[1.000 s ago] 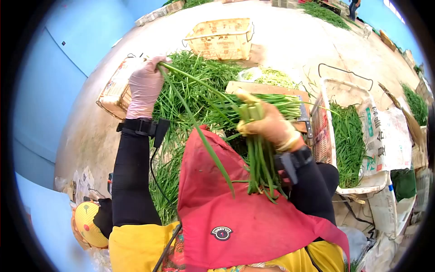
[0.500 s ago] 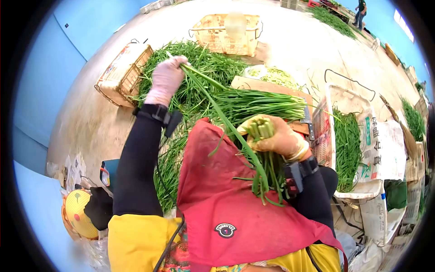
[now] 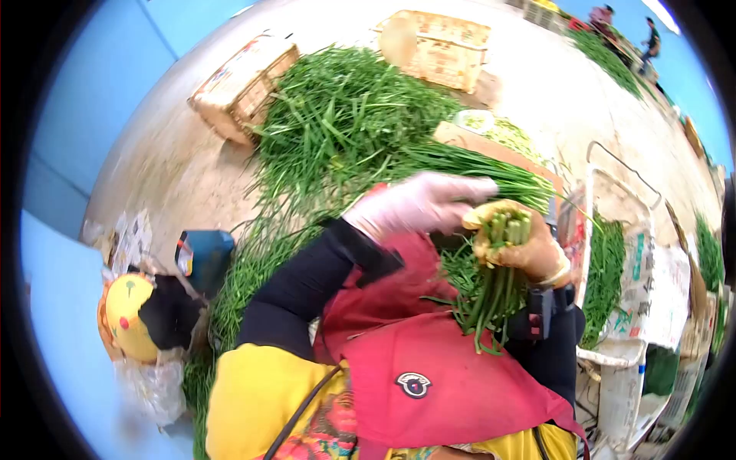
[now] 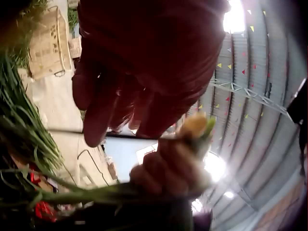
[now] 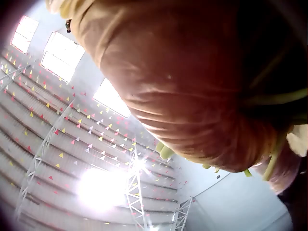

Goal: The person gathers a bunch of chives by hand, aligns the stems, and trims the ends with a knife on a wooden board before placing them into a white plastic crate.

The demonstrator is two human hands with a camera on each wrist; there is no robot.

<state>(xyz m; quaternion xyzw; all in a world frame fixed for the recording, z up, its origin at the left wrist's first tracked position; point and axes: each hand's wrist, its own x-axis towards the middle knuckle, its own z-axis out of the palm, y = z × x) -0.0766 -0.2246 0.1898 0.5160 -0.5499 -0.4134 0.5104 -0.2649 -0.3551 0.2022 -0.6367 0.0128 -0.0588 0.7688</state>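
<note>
My gloved right hand [image 3: 529, 245] grips a bundle of green stalks [image 3: 494, 299], their cut ends up and the leaves hanging down over the red apron. My left hand [image 3: 425, 203], in a pale glove and blurred, is held just left of the bundle's top with its fingers extended. In the left wrist view the left hand [image 4: 149, 53] has its fingers stretched out above the right hand [image 4: 168, 168]. The right wrist view shows the back of the right hand [image 5: 178, 86], with stalk ends poking out below it.
A large heap of greens [image 3: 353, 107] lies ahead, with trimmed stalks [image 3: 491, 172] on a board [image 3: 468, 142] to its right. Crates stand behind [image 3: 448, 54], at left [image 3: 238, 88] and at right [image 3: 613, 353]. A blue container [image 3: 208, 261] is at left.
My left hand has come down and right from over the heap to beside the bundle, and the long stalk it held is no longer in it. The right hand still grips the bundle.
</note>
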